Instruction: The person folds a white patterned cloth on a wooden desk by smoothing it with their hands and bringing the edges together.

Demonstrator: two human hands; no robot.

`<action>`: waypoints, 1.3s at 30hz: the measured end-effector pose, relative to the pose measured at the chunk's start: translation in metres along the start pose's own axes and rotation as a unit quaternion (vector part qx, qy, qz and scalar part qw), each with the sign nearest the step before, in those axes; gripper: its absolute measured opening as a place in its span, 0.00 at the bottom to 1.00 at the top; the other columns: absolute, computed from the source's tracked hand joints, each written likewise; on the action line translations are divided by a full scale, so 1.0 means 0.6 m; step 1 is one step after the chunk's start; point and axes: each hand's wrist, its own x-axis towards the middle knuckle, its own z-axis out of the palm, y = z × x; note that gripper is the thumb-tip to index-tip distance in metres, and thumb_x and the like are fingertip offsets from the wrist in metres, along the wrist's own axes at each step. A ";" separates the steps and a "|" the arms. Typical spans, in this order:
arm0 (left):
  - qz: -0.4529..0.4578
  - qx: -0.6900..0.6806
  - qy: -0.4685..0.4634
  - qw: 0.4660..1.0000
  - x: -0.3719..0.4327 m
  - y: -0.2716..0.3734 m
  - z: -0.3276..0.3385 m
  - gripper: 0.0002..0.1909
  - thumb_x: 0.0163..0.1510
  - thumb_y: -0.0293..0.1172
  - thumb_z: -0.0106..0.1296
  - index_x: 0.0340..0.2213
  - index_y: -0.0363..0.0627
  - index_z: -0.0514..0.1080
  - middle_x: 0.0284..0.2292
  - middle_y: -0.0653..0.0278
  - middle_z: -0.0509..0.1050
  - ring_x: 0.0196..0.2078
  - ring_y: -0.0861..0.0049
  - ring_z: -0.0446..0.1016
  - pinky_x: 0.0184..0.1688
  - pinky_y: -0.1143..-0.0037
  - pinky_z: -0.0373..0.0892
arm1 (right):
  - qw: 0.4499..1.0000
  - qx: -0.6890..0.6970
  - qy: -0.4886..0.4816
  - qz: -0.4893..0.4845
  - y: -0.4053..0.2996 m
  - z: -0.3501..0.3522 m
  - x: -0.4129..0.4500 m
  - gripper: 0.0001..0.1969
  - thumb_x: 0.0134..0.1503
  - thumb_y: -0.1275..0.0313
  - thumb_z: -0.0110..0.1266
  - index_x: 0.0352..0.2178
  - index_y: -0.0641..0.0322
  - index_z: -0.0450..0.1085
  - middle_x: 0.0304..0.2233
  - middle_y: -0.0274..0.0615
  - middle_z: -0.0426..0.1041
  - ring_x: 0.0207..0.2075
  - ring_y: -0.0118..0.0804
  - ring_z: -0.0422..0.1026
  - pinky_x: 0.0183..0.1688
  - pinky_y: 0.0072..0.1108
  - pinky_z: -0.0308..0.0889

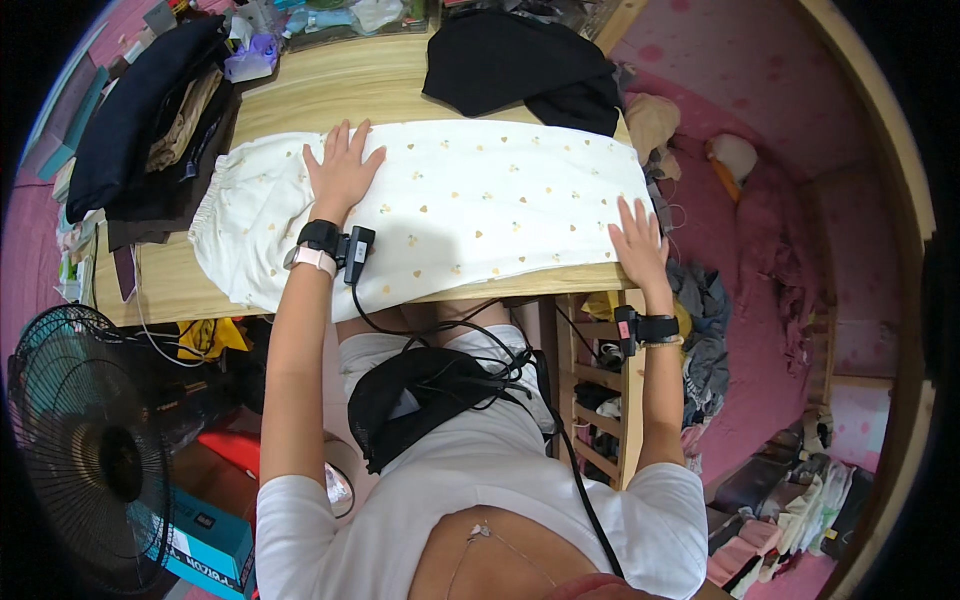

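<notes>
White printed pants (480,202), folded lengthwise, lie flat across the wooden table (337,79). Small hearts and sprigs dot their fabric, and a gathered elastic waistband (210,196) forms the left end. My left hand (341,169) rests palm down near that end with its fingers spread. At the far right end, beside the table's edge, my right hand (639,240) presses on the cloth, fingers slightly apart. Neither hand grips anything. Each wrist wears a strapped-on black device; the left also has a watch (311,259).
A stack of folded dark clothes (142,127) sits at the table's left. Black cloth (525,64) lies at the back right, near a purple tissue pack (253,58). A standing fan (97,450) is at lower left. Black cables (450,326) hang over my lap.
</notes>
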 end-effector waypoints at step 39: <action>0.207 -0.106 -0.128 0.964 -0.246 0.153 -0.065 0.36 0.50 0.55 0.39 0.56 0.53 0.48 0.58 0.53 0.43 0.60 0.53 0.39 0.55 0.47 0.34 | 0.971 -0.003 -0.030 -0.237 -0.199 -0.019 -0.079 0.29 0.57 0.49 0.27 0.58 0.43 0.42 0.61 0.42 0.33 0.61 0.49 0.33 0.56 0.50 0.29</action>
